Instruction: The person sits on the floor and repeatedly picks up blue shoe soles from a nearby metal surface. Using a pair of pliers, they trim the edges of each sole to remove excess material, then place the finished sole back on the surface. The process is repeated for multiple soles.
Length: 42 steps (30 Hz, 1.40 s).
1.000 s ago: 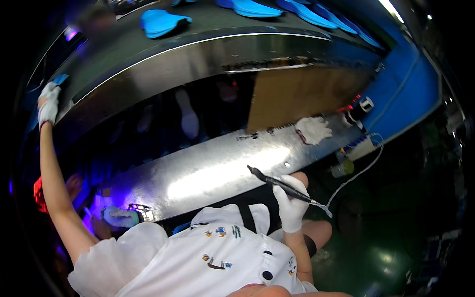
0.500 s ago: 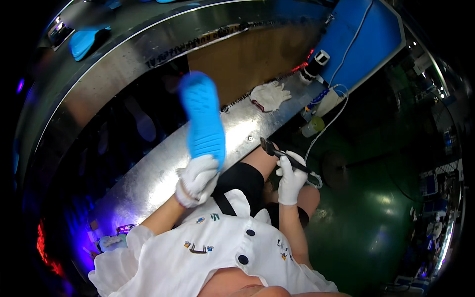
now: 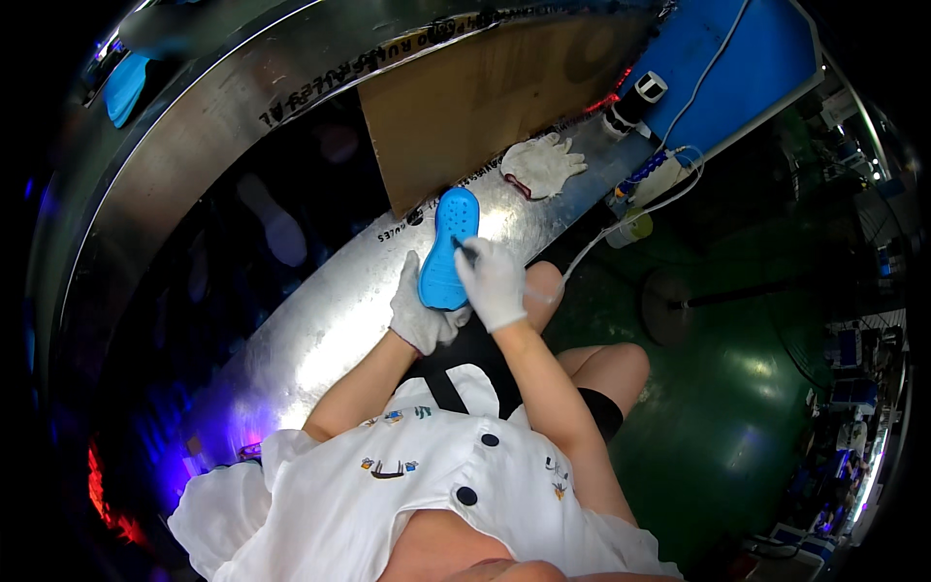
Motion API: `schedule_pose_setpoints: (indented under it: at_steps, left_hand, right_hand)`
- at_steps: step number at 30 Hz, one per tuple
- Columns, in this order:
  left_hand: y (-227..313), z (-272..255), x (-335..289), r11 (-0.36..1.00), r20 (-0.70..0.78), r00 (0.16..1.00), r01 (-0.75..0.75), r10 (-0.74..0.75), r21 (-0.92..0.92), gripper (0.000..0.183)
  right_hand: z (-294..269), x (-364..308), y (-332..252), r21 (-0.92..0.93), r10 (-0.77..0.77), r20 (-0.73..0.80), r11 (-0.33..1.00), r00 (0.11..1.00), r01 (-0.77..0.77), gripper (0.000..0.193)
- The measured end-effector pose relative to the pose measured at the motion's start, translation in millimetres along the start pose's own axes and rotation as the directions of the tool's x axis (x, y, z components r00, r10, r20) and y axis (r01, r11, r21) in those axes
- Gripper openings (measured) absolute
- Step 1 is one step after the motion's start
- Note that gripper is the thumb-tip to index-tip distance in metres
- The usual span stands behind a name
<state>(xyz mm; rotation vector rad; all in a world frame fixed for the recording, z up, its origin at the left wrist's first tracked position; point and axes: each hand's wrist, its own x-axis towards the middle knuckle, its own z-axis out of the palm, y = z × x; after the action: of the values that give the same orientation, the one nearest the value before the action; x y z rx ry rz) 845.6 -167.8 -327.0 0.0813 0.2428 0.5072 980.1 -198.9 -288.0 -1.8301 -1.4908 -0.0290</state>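
Observation:
A bright blue shoe sole is in front of me, its face with a rim and small holes or dots turned up. My left hand, in a white glove, grips its near end and left edge; some of the fingers are hidden behind it. Over the sole's right side is my right hand, also gloved, closed round a dark-handled brush-like tool. The tool's tip is at the middle of the sole, and most of its handle is hidden by the hand.
A metal bench runs diagonally under the sole. An empty white glove lies on it near a black-and-white cylinder and a brown cardboard panel. A white tube hangs at the right. More soles stand in a dark recess at the left.
The sole has come down and nearer, and its grooved underside has turned away. My right hand has moved left from above my knee, bringing the tool onto the sole.

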Motion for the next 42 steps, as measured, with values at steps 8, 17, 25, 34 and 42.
schedule_pose_setpoints:
  at_steps: [8, 17, 25, 34, 42]
  left_hand:
    - [-11.6, 18.1, -6.1, 0.946, 0.272, 0.923, 0.308, -0.272, -0.099, 0.077]
    - [-18.2, 34.3, -11.5, 0.926, 0.455, 0.87, 0.313, -0.191, -0.211, 0.079]
    - [-16.5, 42.3, 0.4, 0.998, 0.27, 0.963, -0.003, 0.021, -0.066, 0.096]
    - [-18.2, 54.3, 9.2, 0.991, 0.156, 0.978, -0.136, 0.137, -0.022, 0.1]
    - [0.2, 51.4, 4.6, 1.0, 0.295, 0.955, 0.012, -0.01, -0.005, 0.09]
  right_hand:
    - [-87.1, -16.3, -21.8, 0.292, 0.013, -0.139, 0.956, 0.99, 0.029, 0.011]
    - [-102.9, -7.6, -36.0, 0.368, 0.097, -0.198, 0.93, 0.975, -0.018, 0.019]
    - [-101.1, -28.4, -44.1, 0.519, -0.048, -0.035, 0.853, 0.998, 0.06, 0.022]
    - [-89.5, -34.7, -42.7, 0.486, 0.064, -0.17, 0.874, 0.983, 0.027, 0.022]
    - [-90.8, -44.4, -50.5, 0.793, 0.322, 0.146, 0.527, 0.935, -0.305, 0.018]
